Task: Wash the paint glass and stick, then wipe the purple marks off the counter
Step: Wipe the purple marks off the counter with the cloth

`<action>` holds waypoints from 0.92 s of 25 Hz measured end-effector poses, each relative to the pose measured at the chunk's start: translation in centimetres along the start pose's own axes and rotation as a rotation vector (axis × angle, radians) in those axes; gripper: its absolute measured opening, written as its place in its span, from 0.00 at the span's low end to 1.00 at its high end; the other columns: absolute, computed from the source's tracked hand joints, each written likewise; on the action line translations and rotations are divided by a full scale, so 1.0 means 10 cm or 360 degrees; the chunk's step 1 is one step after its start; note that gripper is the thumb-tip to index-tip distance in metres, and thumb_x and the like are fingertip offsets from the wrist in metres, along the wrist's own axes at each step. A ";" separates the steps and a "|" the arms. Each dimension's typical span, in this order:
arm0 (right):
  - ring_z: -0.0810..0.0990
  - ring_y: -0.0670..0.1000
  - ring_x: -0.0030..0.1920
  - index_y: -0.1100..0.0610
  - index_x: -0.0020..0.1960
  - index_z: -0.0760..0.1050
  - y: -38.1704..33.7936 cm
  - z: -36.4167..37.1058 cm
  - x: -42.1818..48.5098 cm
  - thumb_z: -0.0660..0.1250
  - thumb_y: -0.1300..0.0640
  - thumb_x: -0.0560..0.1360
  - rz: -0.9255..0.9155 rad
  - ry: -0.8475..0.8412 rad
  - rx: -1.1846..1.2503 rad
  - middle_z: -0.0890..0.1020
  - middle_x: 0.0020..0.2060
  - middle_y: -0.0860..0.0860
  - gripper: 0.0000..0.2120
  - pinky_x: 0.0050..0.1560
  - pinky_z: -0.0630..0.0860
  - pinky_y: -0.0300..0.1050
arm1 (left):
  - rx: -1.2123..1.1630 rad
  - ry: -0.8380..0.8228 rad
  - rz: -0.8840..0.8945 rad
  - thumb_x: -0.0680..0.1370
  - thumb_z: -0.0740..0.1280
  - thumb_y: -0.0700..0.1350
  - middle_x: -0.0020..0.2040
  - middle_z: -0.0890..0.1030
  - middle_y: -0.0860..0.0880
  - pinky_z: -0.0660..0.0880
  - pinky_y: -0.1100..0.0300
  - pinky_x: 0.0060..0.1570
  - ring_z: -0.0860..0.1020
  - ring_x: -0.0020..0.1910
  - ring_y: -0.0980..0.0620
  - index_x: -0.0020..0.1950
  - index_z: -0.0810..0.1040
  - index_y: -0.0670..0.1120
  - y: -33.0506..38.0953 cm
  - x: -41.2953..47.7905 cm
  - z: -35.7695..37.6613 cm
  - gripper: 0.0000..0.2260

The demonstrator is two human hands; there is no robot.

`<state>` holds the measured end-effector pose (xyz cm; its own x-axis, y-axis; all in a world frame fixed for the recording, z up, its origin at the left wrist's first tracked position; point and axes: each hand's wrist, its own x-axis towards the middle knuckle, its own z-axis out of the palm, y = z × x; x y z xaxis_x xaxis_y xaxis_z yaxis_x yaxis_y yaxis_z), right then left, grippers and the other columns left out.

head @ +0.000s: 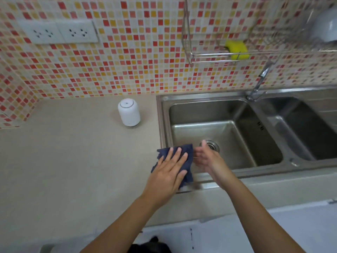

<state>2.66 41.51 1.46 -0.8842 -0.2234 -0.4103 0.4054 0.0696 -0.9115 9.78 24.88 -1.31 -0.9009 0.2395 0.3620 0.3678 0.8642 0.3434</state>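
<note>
A dark blue cloth lies over the corner where the beige counter meets the left rim of the steel sink. My left hand presses flat on the cloth with fingers spread. My right hand is just to its right, over the front of the left basin, open and cupped with nothing in it. No paint glass, stick or purple marks show in this view.
A white capped jar stands on the counter left of the sink. The tap rises between two basins; a drain sits behind my right hand. A wire rack holds a yellow sponge. Wall sockets are upper left.
</note>
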 end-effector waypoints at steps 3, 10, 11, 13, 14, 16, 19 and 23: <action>0.81 0.57 0.53 0.60 0.54 0.79 -0.23 0.10 -0.02 0.66 0.47 0.71 -0.0156 -0.0100 0.0110 0.83 0.50 0.59 0.19 0.58 0.74 0.52 | -0.0191 -0.0130 0.0029 0.81 0.46 0.60 0.77 0.52 0.54 0.44 0.58 0.75 0.43 0.76 0.58 0.75 0.47 0.64 -0.09 0.21 -0.15 0.22; 0.81 0.51 0.47 0.53 0.51 0.77 -0.54 0.15 -0.01 0.63 0.63 0.77 -0.0398 0.0020 -0.0123 0.81 0.48 0.58 0.07 0.52 0.76 0.47 | -0.1075 0.0037 -0.0313 0.75 0.56 0.41 0.74 0.56 0.64 0.68 0.73 0.58 0.67 0.68 0.64 0.71 0.59 0.54 -0.11 0.41 -0.21 0.25; 0.81 0.47 0.45 0.52 0.50 0.76 -0.61 0.14 0.00 0.62 0.64 0.77 -0.0445 -0.0002 -0.0187 0.81 0.46 0.56 0.09 0.49 0.76 0.42 | -0.1075 0.0085 -0.0334 0.75 0.58 0.40 0.75 0.53 0.64 0.66 0.77 0.57 0.64 0.67 0.71 0.71 0.61 0.49 -0.11 0.49 -0.22 0.24; 0.79 0.40 0.40 0.52 0.49 0.75 -0.75 0.05 0.02 0.61 0.67 0.77 -0.0529 -0.0056 -0.0285 0.80 0.43 0.52 0.11 0.45 0.75 0.33 | -0.1027 0.0097 -0.0328 0.75 0.61 0.38 0.77 0.49 0.59 0.59 0.80 0.61 0.55 0.70 0.73 0.71 0.61 0.47 -0.13 0.74 -0.30 0.25; 0.79 0.38 0.39 0.52 0.49 0.75 -0.84 0.00 0.03 0.61 0.68 0.77 -0.0566 -0.0088 -0.0318 0.79 0.42 0.51 0.11 0.44 0.74 0.32 | -0.0991 0.0022 -0.0277 0.74 0.63 0.40 0.77 0.48 0.58 0.58 0.76 0.64 0.53 0.72 0.69 0.71 0.62 0.49 -0.17 0.89 -0.37 0.26; 0.79 0.39 0.42 0.53 0.49 0.75 -1.06 -0.15 0.01 0.61 0.68 0.76 -0.0653 -0.0133 -0.0359 0.80 0.43 0.50 0.11 0.45 0.75 0.32 | -0.0904 -0.0255 -0.0187 0.73 0.66 0.47 0.77 0.50 0.58 0.60 0.65 0.67 0.54 0.73 0.63 0.66 0.69 0.54 -0.23 1.24 -0.53 0.21; 0.80 0.44 0.47 0.52 0.49 0.77 -1.45 -0.50 0.00 0.63 0.65 0.76 -0.0775 -0.0086 -0.0224 0.82 0.45 0.51 0.09 0.47 0.76 0.35 | -0.0848 -0.0289 -0.0123 0.71 0.69 0.55 0.74 0.64 0.55 0.65 0.57 0.66 0.63 0.68 0.63 0.53 0.76 0.52 -0.18 1.70 -0.78 0.13; 0.80 0.49 0.52 0.52 0.51 0.77 -1.93 -0.83 0.15 0.63 0.60 0.77 -0.0910 0.0074 0.0081 0.82 0.49 0.50 0.07 0.51 0.76 0.42 | -0.0844 -0.0068 0.0000 0.74 0.71 0.48 0.63 0.73 0.56 0.70 0.56 0.63 0.69 0.64 0.60 0.45 0.78 0.46 0.02 2.28 -1.11 0.06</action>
<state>-8.45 47.92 18.19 -0.9748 -0.1687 0.1457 -0.1308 -0.0966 -0.9867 -8.08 25.63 16.63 -0.9054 0.2667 0.3303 0.4239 0.5244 0.7385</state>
